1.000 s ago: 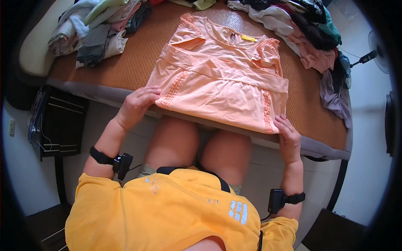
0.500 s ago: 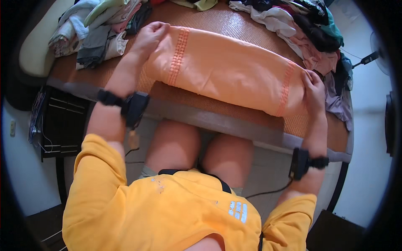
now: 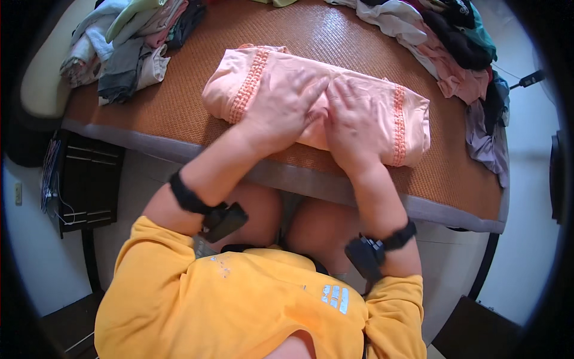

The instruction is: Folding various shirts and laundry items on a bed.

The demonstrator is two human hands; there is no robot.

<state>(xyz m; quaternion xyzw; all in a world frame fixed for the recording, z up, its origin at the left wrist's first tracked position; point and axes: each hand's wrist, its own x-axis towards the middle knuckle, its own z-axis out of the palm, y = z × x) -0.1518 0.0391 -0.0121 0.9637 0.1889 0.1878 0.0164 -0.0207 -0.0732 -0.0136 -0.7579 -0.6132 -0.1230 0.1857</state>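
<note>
A peach-coloured folded cloth [image 3: 366, 140] with a braided trim band near each end lies across the near part of a bed covered with a brown woven mat [image 3: 161, 113]. My left hand [image 3: 286, 107] rests flat on its middle, fingers spread. Beside it my right hand [image 3: 354, 122] also lies flat on the cloth, fingers stretched toward the far edge. The two hands nearly meet at the fingertips and grip nothing. What kind of cloth item it is, folded like this, I cannot make out.
Folded clothes [image 3: 122, 51] are piled at the far left of the mat. A loose heap of garments [image 3: 448, 54] runs along the right side, with a lilac piece [image 3: 485, 143] hanging over the edge. A dark cabinet [image 3: 89, 179] stands at the left, below the bed's edge.
Both hands have let go of the cloth's two ends and moved inward onto its middle. The cloth, held up and stretched before, now lies on the mat.
</note>
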